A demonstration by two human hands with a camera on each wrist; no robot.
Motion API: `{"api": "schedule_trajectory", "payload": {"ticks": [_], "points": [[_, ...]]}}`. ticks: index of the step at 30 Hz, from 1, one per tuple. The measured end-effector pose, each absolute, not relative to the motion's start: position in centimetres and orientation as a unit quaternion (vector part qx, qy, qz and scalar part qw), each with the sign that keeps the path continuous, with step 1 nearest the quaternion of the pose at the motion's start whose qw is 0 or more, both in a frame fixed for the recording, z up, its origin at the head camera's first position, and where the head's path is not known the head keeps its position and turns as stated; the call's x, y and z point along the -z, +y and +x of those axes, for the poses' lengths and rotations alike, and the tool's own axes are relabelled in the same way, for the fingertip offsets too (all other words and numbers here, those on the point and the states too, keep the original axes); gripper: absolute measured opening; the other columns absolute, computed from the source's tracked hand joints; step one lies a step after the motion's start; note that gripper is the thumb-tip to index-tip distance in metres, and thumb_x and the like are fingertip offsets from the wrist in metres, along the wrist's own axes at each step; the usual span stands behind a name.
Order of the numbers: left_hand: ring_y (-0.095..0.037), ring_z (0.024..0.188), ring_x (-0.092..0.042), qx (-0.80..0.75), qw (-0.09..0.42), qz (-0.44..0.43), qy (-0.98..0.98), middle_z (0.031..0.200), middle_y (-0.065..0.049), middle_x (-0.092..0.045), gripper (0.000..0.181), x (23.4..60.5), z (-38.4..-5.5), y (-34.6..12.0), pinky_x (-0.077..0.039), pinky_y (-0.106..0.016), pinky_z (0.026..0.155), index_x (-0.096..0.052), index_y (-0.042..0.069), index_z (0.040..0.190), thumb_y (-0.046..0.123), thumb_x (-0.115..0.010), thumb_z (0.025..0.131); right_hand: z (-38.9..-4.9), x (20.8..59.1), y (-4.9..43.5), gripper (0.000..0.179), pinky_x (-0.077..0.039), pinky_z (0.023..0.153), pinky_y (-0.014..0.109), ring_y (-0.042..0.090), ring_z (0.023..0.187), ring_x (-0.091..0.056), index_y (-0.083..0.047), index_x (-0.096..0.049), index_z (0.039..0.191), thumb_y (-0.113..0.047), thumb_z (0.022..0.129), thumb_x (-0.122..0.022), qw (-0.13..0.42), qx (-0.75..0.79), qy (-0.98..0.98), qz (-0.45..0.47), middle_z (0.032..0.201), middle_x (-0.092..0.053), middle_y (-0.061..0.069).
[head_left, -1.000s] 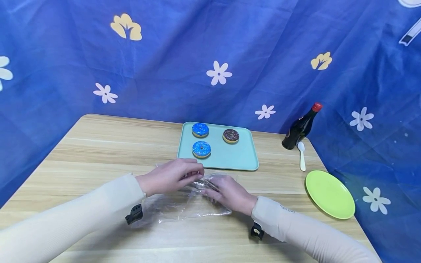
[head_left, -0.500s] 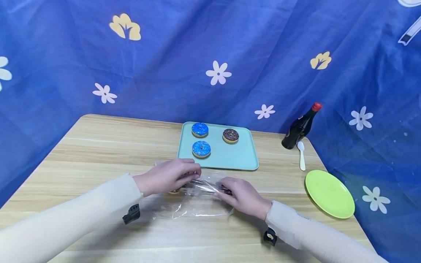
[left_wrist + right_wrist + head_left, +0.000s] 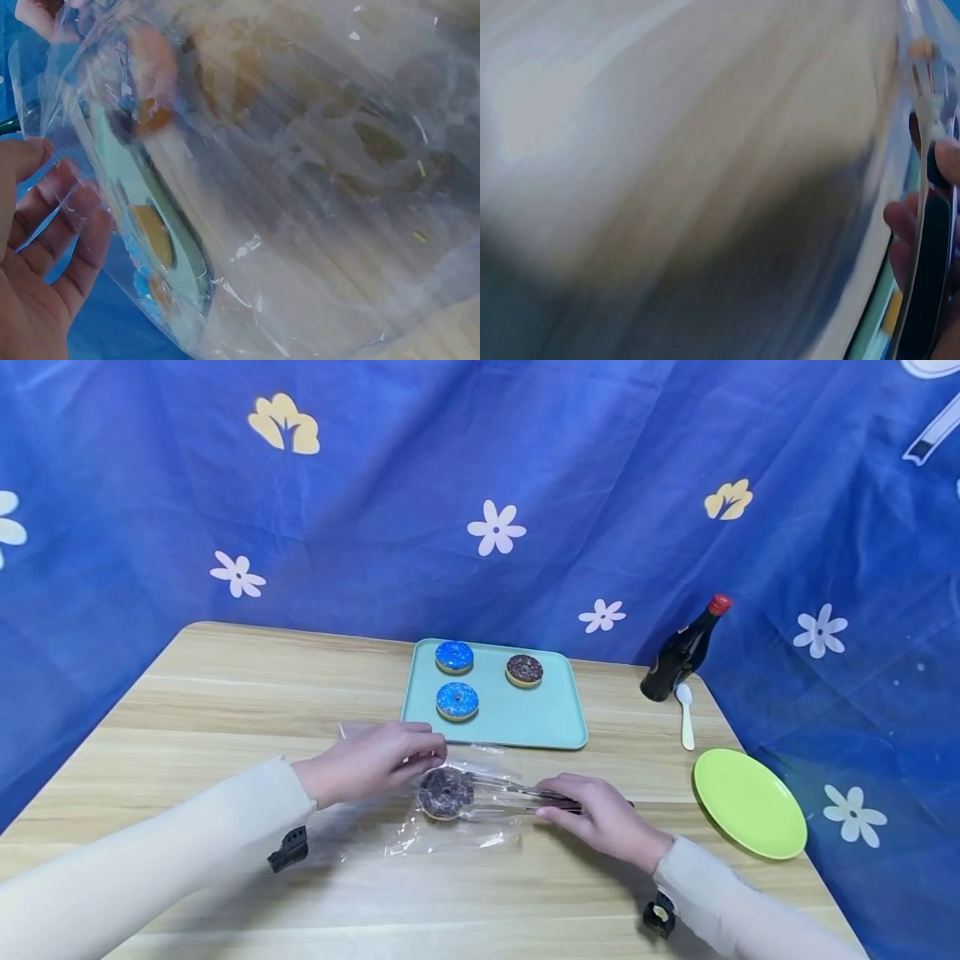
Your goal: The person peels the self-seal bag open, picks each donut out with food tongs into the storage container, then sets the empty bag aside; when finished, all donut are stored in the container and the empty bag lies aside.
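Note:
My left hand (image 3: 382, 762) pinches the edge of a clear plastic bag (image 3: 420, 839) lying over the table; in the left wrist view the film (image 3: 247, 262) spreads out from the fingers. A chocolate doughnut (image 3: 446, 793) with sprinkles shows through the plastic, just right of that hand. My right hand (image 3: 603, 814) grips a pair of metal tongs (image 3: 525, 790), their dark handle (image 3: 926, 277) seen along the right edge of the right wrist view. The tongs' arms reach left over the bag area, with their tips right at the doughnut's side.
Behind the hands is a light teal tray (image 3: 525, 722) with two blue doughnuts (image 3: 457, 702) and a chocolate one (image 3: 524, 671). To the right stand a dark bottle (image 3: 678, 656), a white spoon (image 3: 686, 718) and a green plate (image 3: 750, 802). A blue curtain (image 3: 390, 527) hangs behind.
My right hand has drawn back to the right with the tongs, which now show at length. The chocolate doughnut in the bag has come into sight. My left hand has shifted slightly left.

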State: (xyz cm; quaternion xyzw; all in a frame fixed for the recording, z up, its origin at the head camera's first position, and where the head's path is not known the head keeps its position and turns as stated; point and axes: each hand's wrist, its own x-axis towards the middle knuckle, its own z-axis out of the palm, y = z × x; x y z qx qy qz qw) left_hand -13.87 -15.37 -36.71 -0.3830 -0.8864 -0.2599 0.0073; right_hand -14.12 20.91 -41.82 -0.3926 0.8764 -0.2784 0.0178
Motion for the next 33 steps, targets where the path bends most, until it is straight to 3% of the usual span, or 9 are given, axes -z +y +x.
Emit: {"api": "schedule_trajectory", "payload": {"ticks": [5, 11, 19, 22, 27, 33], "points": [[0.002, 0.079, -0.059, 0.255, 0.019, -0.382, -0.888, 0.09, 0.004, -0.07, 0.01, 37.0, -13.8, -15.8, -0.056, -0.023, 0.073, -0.069, 0.02, 0.098, 0.013, -0.065, 0.103, -14.5, 41.6, 24.2, 0.029, -0.061, 0.093, 0.035, 0.017, 0.103, -0.075, -0.009, -0.076, 0.122, -0.019, 0.095, -0.078, -0.003, 0.307, 0.873, -0.38, 0.113, -0.08, 0.004], [0.002, 0.078, -0.057, 0.256, 0.014, -0.376, -0.891, 0.089, 0.006, -0.069, 0.01, 37.3, -13.8, -16.2, -0.055, -0.022, 0.072, -0.069, 0.02, 0.097, 0.012, -0.066, 0.103, -14.9, 41.2, 28.2, 0.027, -0.061, 0.08, 0.027, 0.005, 0.094, -0.072, -0.008, -0.077, 0.119, -0.012, 0.092, -0.08, -0.025, 0.311, 0.888, -0.338, 0.108, -0.08, 0.005], [0.003, 0.076, -0.056, 0.249, 0.006, -0.365, -0.897, 0.089, 0.006, -0.069, 0.01, 37.3, -13.6, -16.6, -0.053, -0.022, 0.07, -0.07, 0.021, 0.098, 0.014, -0.066, 0.103, -16.2, 40.6, 30.6, 0.027, -0.056, 0.079, 0.014, -0.001, 0.094, -0.07, -0.004, -0.077, 0.118, -0.01, 0.092, -0.08, -0.067, 0.306, 0.911, -0.269, 0.109, -0.08, 0.011], [0.003, 0.074, -0.055, 0.245, 0.006, -0.368, -0.897, 0.087, 0.007, -0.068, 0.009, 37.5, -13.6, -16.6, -0.052, -0.021, 0.068, -0.07, 0.021, 0.097, 0.014, -0.067, 0.102, -16.9, 40.7, 30.4, 0.026, -0.058, 0.079, 0.02, 0.008, 0.094, -0.073, -0.001, -0.077, 0.117, -0.011, 0.093, -0.079, -0.086, 0.296, 0.919, -0.248, 0.109, -0.08, 0.013], [0.003, 0.074, -0.055, 0.234, 0.013, -0.376, -0.896, 0.085, 0.012, -0.066, 0.006, 38.0, -13.5, -16.4, -0.053, -0.019, 0.068, -0.069, 0.019, 0.096, 0.014, -0.07, 0.1, -18.1, 40.8, 29.1, 0.03, -0.061, 0.088, 0.044, 0.03, 0.103, -0.075, 0.0, -0.075, 0.12, -0.019, 0.096, -0.077, -0.085, 0.267, 0.936, -0.212, 0.115, -0.079, 0.017], [-0.004, 0.083, -0.055, 0.209, 0.043, -0.376, -0.902, 0.088, 0.01, -0.064, 0.006, 38.3, -13.2, -16.3, -0.055, -0.026, 0.075, -0.07, 0.019, 0.097, 0.013, -0.071, 0.098, -19.3, 40.9, 27.2, 0.033, -0.059, 0.093, 0.055, 0.037, 0.104, -0.076, 0.004, -0.073, 0.121, -0.019, 0.098, -0.075, -0.066, 0.256, 0.942, -0.206, 0.118, -0.076, 0.023]]}}
